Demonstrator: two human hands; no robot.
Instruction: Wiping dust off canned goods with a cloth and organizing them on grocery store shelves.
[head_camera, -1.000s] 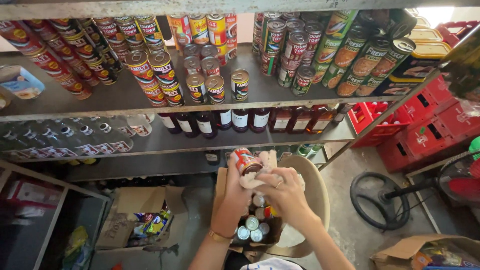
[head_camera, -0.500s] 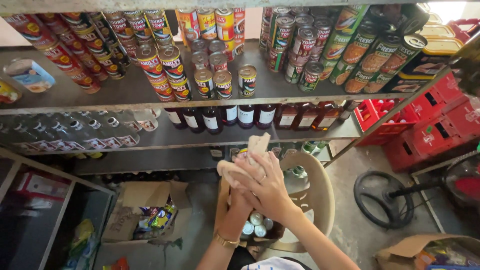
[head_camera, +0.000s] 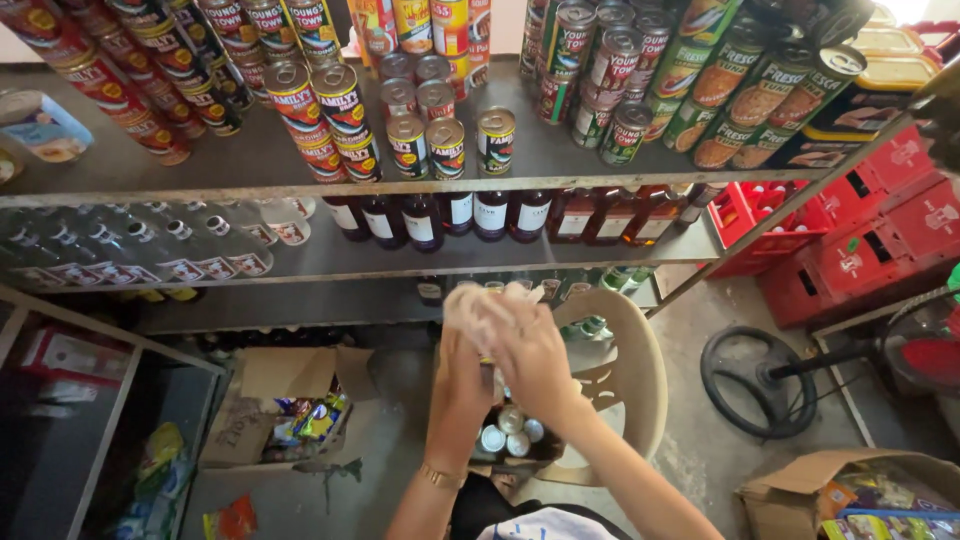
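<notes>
Both hands, left hand (head_camera: 468, 345) and right hand (head_camera: 530, 350), are wrapped together round a pale crumpled cloth (head_camera: 478, 305), above the small round tins (head_camera: 505, 432) on the beige plastic chair (head_camera: 630, 370); rubbing needs a firm grip.

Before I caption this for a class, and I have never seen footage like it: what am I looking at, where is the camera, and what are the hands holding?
The picture comes from a camera worn on a person's head, looking down at their own two bare hands. No machine is involved. The left hand, with a gold bracelet at the wrist, and the right hand are pressed together around a pale cloth; something is wrapped inside, but it is hidden. Below them sits a box of cans on a beige plastic chair. Ahead, metal shelves carry stacked tinned food on top and dark bottles underneath. Red crates stand to the right.
</notes>
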